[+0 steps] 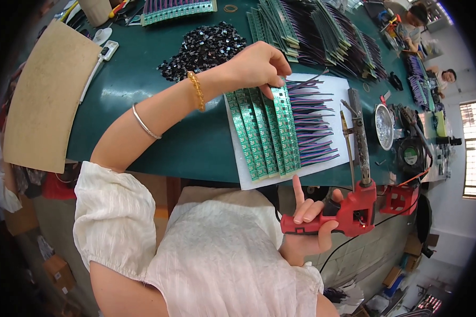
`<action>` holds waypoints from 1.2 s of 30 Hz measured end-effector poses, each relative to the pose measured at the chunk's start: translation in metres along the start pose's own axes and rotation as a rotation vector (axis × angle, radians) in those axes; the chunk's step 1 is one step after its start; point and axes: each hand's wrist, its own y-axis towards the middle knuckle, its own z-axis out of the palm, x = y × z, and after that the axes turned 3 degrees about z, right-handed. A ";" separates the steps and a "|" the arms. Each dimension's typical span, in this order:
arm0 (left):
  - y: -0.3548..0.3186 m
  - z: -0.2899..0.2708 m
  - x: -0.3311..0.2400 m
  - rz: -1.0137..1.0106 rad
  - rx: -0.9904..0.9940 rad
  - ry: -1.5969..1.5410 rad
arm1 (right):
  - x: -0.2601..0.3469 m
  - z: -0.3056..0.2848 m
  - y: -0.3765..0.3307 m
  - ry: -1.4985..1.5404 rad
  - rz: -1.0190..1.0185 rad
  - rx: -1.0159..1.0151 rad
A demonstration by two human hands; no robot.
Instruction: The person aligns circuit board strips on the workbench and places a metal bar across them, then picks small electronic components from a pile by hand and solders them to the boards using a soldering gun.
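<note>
Several long green circuit board strips (255, 138) lie side by side, overlapping, on a white foam sheet (339, 90). Dark and purple wires (313, 127) fan out to the right of the rightmost strip (286, 132). My left hand (260, 64) is closed at that strip's far end, thumb and fingers pinching it. My right hand (313, 214) wraps round the red handle of a soldering gun (349, 211), whose metal shaft points away from me. The right index finger stretches out toward the strip's near end; I cannot tell whether it touches.
Beyond my left wrist lies a heap of small black parts (209, 45). Wired board stacks (328, 34) lie at the back. A metal dish (384, 127) and a black fan-like unit (411, 153) stand at right; a tan board (50, 90) at left. Other people sit far right.
</note>
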 end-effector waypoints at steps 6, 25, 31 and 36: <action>0.003 0.002 0.000 -0.033 0.018 -0.017 | -0.001 0.001 0.000 0.019 -0.012 0.012; 0.012 -0.002 -0.017 0.080 -0.045 0.755 | -0.001 0.002 0.001 0.033 0.028 -0.008; 0.008 0.001 -0.015 0.149 -0.005 0.784 | 0.000 0.000 0.001 0.032 0.022 -0.004; 0.003 0.005 -0.023 0.082 -0.061 0.852 | 0.000 0.002 0.000 0.031 0.025 -0.017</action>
